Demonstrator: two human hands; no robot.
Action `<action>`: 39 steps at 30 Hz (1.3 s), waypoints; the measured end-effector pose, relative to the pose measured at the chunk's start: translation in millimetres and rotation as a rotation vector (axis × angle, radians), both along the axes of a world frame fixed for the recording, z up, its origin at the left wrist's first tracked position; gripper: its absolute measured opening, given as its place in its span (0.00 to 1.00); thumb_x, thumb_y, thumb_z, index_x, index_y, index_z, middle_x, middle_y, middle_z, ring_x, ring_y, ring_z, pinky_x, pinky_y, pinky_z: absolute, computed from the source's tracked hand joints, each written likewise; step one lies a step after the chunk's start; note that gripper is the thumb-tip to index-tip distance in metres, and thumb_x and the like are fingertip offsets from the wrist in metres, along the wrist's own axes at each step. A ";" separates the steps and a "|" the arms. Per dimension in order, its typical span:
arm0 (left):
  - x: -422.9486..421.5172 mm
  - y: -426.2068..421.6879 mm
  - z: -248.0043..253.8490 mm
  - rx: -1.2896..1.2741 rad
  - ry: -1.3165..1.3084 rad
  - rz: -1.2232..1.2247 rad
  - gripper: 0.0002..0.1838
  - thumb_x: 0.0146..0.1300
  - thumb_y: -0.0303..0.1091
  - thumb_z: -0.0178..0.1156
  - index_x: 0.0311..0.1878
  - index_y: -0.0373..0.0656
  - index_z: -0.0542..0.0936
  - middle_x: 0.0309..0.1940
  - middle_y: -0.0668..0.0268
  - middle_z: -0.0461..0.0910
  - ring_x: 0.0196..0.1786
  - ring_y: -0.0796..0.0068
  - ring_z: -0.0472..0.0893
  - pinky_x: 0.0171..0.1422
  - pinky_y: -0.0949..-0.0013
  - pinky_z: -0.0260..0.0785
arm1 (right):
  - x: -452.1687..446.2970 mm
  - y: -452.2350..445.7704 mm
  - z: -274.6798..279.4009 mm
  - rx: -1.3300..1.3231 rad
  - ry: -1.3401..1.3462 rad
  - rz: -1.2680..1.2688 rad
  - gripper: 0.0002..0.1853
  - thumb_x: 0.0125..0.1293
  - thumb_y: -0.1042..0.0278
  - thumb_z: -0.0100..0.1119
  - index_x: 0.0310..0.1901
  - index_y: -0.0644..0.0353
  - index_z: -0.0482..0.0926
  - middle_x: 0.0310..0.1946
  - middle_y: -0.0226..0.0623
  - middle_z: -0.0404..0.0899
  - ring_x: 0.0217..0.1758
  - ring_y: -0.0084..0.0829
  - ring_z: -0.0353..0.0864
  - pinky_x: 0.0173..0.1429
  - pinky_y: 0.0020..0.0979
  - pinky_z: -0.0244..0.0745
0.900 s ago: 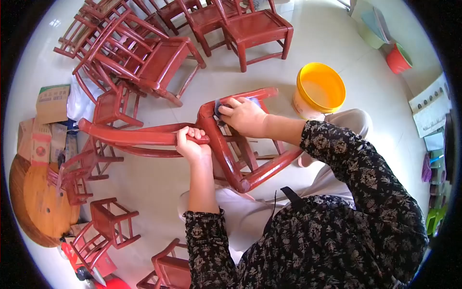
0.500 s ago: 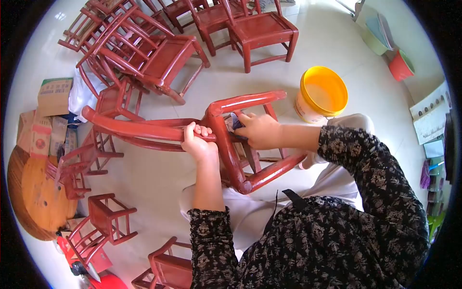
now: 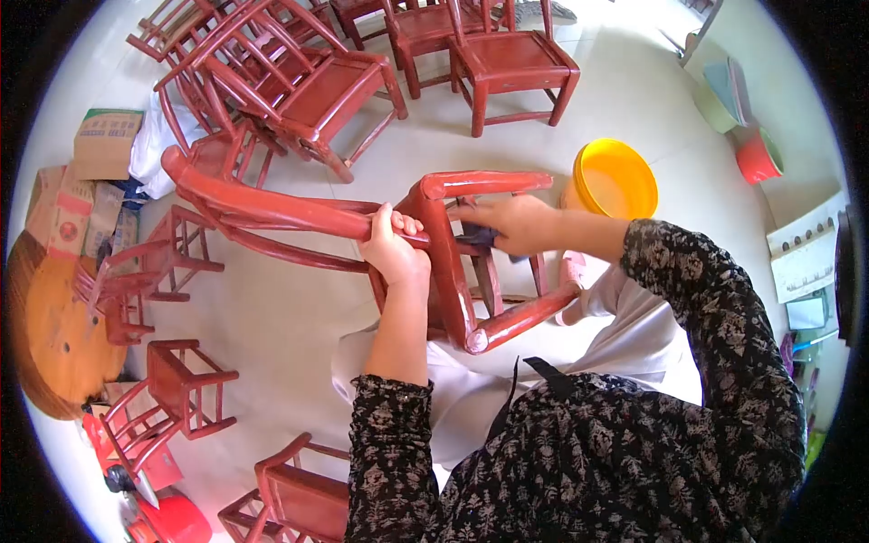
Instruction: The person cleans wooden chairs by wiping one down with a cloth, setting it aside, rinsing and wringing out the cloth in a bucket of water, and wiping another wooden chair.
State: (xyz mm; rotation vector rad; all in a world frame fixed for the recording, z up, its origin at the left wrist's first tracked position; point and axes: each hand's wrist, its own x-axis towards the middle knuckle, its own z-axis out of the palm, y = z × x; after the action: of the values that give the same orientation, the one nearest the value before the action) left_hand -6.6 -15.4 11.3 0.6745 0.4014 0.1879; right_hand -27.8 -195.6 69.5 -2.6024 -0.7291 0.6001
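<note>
And the R hand [image 3: 516, 224] has moved, folks! Was up on the chair's [image 3: 444, 258] top rail [image 3: 493, 184] approx. a sec ago, then inside the frame, now it's deeper in, w/ the dark cloth [image 3: 477, 233] gone along. Top rail's uncovered now, and the R forearm cuts across the base of the yellow bucket [image 3: 625, 167], prev. clear of it. More of the pink shoe [image 3: 572, 269] shows too. Head's swung a bit, incl. a slight tilt.
</note>
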 end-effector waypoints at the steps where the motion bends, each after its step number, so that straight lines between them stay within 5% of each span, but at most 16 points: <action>1: -2.4 -2.2 1.2 0.013 -0.021 -0.005 0.10 0.58 0.28 0.54 0.22 0.43 0.66 0.14 0.70 0.63 0.16 0.77 0.63 0.24 0.70 0.60 | 8.2 -4.4 -4.4 0.011 0.039 -0.099 0.29 0.50 0.74 0.51 0.59 0.54 0.62 0.46 0.45 0.74 0.48 0.45 0.75 0.48 0.41 0.72; 2: -4.0 -4.5 2.8 0.004 -0.020 0.005 0.10 0.58 0.28 0.54 0.22 0.43 0.66 0.14 0.70 0.63 0.16 0.77 0.63 0.24 0.70 0.60 | 12.5 -9.8 -12.6 0.001 0.039 -0.089 0.29 0.50 0.74 0.51 0.59 0.54 0.62 0.46 0.45 0.74 0.48 0.45 0.75 0.48 0.41 0.72; 4: -6.7 -5.0 8.7 0.009 -0.009 0.021 0.12 0.60 0.34 0.57 0.26 0.43 0.66 0.14 0.70 0.63 0.16 0.76 0.63 0.24 0.70 0.61 | 16.7 -13.9 -20.9 0.457 -0.314 -0.040 0.28 0.51 0.73 0.53 0.57 0.54 0.63 0.44 0.45 0.74 0.46 0.45 0.75 0.48 0.39 0.71; 6: -4.1 -2.8 5.3 0.038 -0.027 0.021 0.14 0.61 0.39 0.56 0.28 0.43 0.66 0.15 0.69 0.64 0.17 0.75 0.64 0.26 0.69 0.62 | 12.1 -11.5 -28.6 0.421 -0.400 -0.038 0.25 0.48 0.73 0.56 0.52 0.56 0.69 0.46 0.40 0.74 0.48 0.42 0.73 0.51 0.37 0.70; 9: -6.3 -4.4 -1.3 -0.026 -0.098 -0.044 0.18 0.62 0.48 0.54 0.29 0.43 0.65 0.16 0.68 0.65 0.19 0.73 0.66 0.30 0.66 0.64 | 8.1 -9.9 -50.2 0.032 -0.765 0.256 0.17 0.47 0.70 0.55 0.43 0.54 0.78 0.50 0.26 0.73 0.51 0.33 0.68 0.53 0.34 0.69; 11: -7.4 0.9 -2.9 -0.114 -0.188 -0.183 0.23 0.64 0.56 0.46 0.29 0.43 0.66 0.19 0.64 0.67 0.23 0.68 0.69 0.38 0.60 0.66 | 12.4 -15.1 -53.9 -0.007 -0.741 0.273 0.17 0.48 0.70 0.54 0.43 0.54 0.78 0.49 0.25 0.73 0.51 0.33 0.68 0.52 0.34 0.69; 15: -10.6 2.8 3.2 -0.103 -0.416 -0.372 0.25 0.64 0.57 0.43 0.30 0.41 0.69 0.23 0.58 0.73 0.24 0.63 0.71 0.42 0.54 0.68 | 30.2 -18.6 -41.3 -0.162 -0.721 0.348 0.15 0.49 0.68 0.54 0.41 0.54 0.79 0.47 0.24 0.73 0.50 0.31 0.69 0.53 0.33 0.68; 18: -13.7 4.2 24.2 -0.090 -0.232 -0.361 0.23 0.64 0.56 0.45 0.31 0.41 0.69 0.24 0.58 0.73 0.24 0.62 0.72 0.43 0.52 0.68 | 26.8 -20.7 -38.1 -0.171 -0.697 0.355 0.16 0.49 0.69 0.54 0.43 0.53 0.78 0.47 0.26 0.74 0.51 0.33 0.71 0.54 0.34 0.68; 20: -8.3 2.2 24.1 -0.058 -0.151 -0.261 0.21 0.61 0.54 0.49 0.27 0.43 0.71 0.19 0.65 0.70 0.19 0.69 0.67 0.37 0.59 0.67 | 20.4 -26.0 -41.4 0.049 -0.383 0.187 0.23 0.44 0.76 0.52 0.47 0.54 0.77 0.54 0.27 0.71 0.50 0.38 0.69 0.52 0.35 0.69; 24: 1.0 11.8 10.6 -0.130 -0.046 -0.112 0.12 0.53 0.42 0.54 0.23 0.47 0.66 0.13 0.73 0.59 0.17 0.76 0.60 0.30 0.67 0.58 | -2.2 -15.3 -53.8 0.280 -0.282 0.158 0.24 0.42 0.79 0.50 0.46 0.56 0.76 0.50 0.31 0.74 0.45 0.42 0.71 0.50 0.35 0.70; 26: 1.6 16.0 8.6 -0.111 -0.039 -0.092 0.12 0.52 0.42 0.54 0.22 0.48 0.65 0.13 0.73 0.60 0.17 0.76 0.61 0.30 0.67 0.58 | -2.6 -10.6 -50.3 0.247 -0.300 0.171 0.23 0.43 0.78 0.52 0.46 0.55 0.77 0.48 0.28 0.75 0.48 0.39 0.71 0.47 0.34 0.71; 29: 4.6 8.8 4.3 -0.131 -0.080 -0.175 0.12 0.52 0.41 0.53 0.22 0.47 0.65 0.13 0.71 0.60 0.17 0.75 0.60 0.30 0.67 0.57 | 20.0 -9.4 -33.4 -0.332 -0.522 0.398 0.22 0.47 0.72 0.55 0.48 0.49 0.75 0.46 0.19 0.73 0.52 0.29 0.67 0.47 0.32 0.72; 34: 3.7 5.4 3.4 -0.127 -0.098 -0.165 0.11 0.51 0.41 0.53 0.22 0.47 0.65 0.13 0.70 0.60 0.17 0.75 0.60 0.30 0.67 0.56 | 35.5 -8.3 -36.2 -0.343 -0.651 0.483 0.22 0.49 0.70 0.53 0.50 0.50 0.74 0.50 0.18 0.72 0.51 0.30 0.69 0.46 0.31 0.72; 39: 0.5 8.1 3.0 -0.138 -0.054 -0.114 0.12 0.50 0.42 0.53 0.22 0.47 0.65 0.13 0.70 0.60 0.17 0.75 0.60 0.29 0.68 0.56 | 7.8 -8.2 -44.0 -0.164 -0.429 0.285 0.18 0.49 0.70 0.52 0.45 0.51 0.77 0.47 0.20 0.74 0.47 0.32 0.71 0.44 0.33 0.73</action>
State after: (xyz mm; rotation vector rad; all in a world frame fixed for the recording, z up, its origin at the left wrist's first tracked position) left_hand -6.2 -7.3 14.3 0.5538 0.3196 0.0693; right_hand -20.0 -203.8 25.6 -2.8372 -1.2460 0.1754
